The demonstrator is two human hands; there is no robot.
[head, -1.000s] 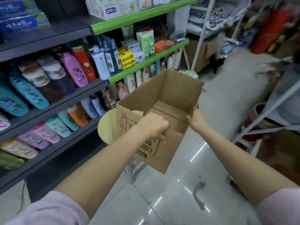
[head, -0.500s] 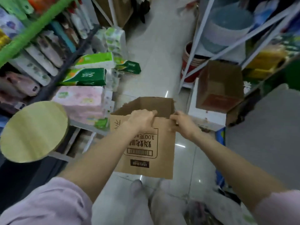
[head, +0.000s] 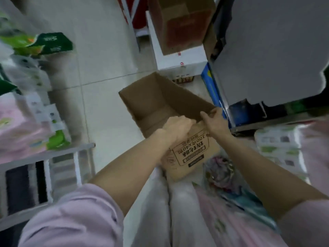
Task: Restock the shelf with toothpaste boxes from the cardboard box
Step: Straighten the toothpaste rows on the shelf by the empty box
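Note:
A brown cardboard box [head: 156, 98] with black print on its near side hangs above the tiled floor in front of me. Its top is open and its inside looks bare; no toothpaste boxes show. My left hand [head: 176, 128] grips the near rim of the box, fingers curled over the edge. My right hand [head: 214, 121] grips the same rim at the right corner. Both arms reach out from pink sleeves.
Packs of tissue [head: 44, 43] and pink packages [head: 19, 129] fill the shelf on the left. Another brown carton [head: 179, 24] sits on a white box [head: 179, 57] ahead. A grey shelf [head: 270, 50] juts in at the right, with more packs [head: 279, 147] below it.
The view has swung from the shelf of bottles down to the floor of the aisle. The box has come down and to the right with both hands on its rim.

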